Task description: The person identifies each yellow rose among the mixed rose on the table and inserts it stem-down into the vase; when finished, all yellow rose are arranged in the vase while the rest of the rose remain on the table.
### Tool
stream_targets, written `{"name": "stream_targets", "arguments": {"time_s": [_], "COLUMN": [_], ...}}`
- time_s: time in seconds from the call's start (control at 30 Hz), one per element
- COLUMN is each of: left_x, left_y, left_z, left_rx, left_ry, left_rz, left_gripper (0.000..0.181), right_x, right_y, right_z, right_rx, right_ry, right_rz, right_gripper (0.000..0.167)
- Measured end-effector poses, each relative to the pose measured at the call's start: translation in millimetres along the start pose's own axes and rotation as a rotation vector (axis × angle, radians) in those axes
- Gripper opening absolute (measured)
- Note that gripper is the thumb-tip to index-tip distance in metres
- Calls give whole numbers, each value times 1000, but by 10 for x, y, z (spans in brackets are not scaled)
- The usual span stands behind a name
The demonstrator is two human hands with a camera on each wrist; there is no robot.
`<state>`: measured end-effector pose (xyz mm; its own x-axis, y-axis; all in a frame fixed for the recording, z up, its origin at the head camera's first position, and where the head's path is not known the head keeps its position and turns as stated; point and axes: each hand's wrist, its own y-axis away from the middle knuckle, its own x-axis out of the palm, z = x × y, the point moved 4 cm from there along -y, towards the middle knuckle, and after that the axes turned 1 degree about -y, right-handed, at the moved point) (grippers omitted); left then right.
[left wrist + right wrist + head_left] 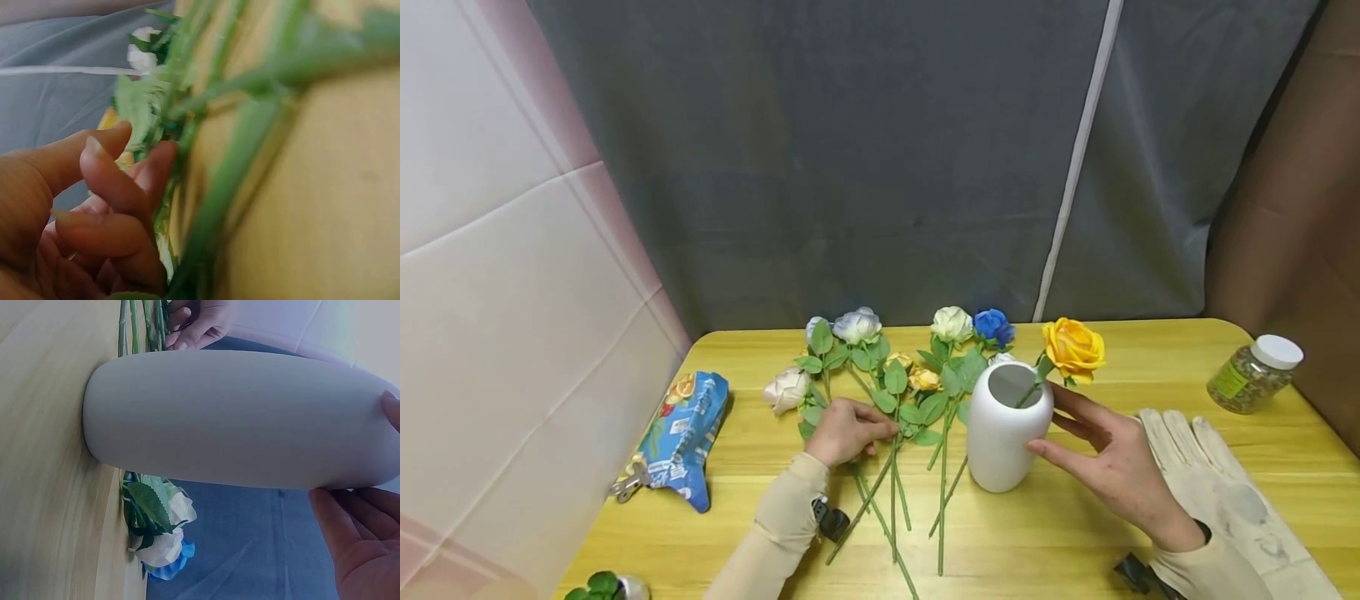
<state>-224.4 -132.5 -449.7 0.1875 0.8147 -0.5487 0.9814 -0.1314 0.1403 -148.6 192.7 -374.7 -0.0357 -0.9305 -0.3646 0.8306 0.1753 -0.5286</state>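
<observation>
A white vase [1006,442] stands upright on the table, with a yellow-orange rose [1073,350] leaning out of its mouth to the right. My right hand [1108,462] holds the vase near its top, thumb on the near side and fingers on the far right. In the right wrist view the vase [237,419] fills the middle. My left hand [848,429] is at the crossed green stems [893,500] of the loose roses, fingers loosely bent. The left wrist view shows its fingertips beside leaves and stems [225,181], with nothing clearly pinched.
White [952,325], blue [993,327] and pale roses [787,390] lie behind the hands. A blue snack bag [688,442] with a metal clip lies left. Rightward are work gloves [1225,500] and a white-lidded jar [1255,375]. A small potted plant [602,586] stands front left.
</observation>
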Motion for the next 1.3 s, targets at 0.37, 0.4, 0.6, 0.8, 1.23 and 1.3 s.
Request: {"name": "stream_targets", "arguments": {"time_s": [0.37,0.4,0.6,0.8,1.23,1.3], "left_x": [31,28,9,-4,-55,-46], "left_y": [-7,-3,18,20,28,20], "left_z": [6,5,2,3,-41,-32], "left_rx": [42,40,24,23,33,38], "left_ry": [-46,-45,-46,-68,-4,3], "left_rz": [-110,-113,-145,-187,-199,-178], "left_gripper": [12,12,9,8,6,8], "right_x": [0,1,4,9,2,1], "right_y": [10,11,10,4,1,2], "right_z": [3,2,-9,-9,0,0], "right_rx": [-2,-1,21,22,9,5], "right_ry": [-8,-8,11,21,2,-3], "right_rz": [-10,-10,-2,3,-1,-2], "right_gripper": [66,66,64,64,65,65]}}
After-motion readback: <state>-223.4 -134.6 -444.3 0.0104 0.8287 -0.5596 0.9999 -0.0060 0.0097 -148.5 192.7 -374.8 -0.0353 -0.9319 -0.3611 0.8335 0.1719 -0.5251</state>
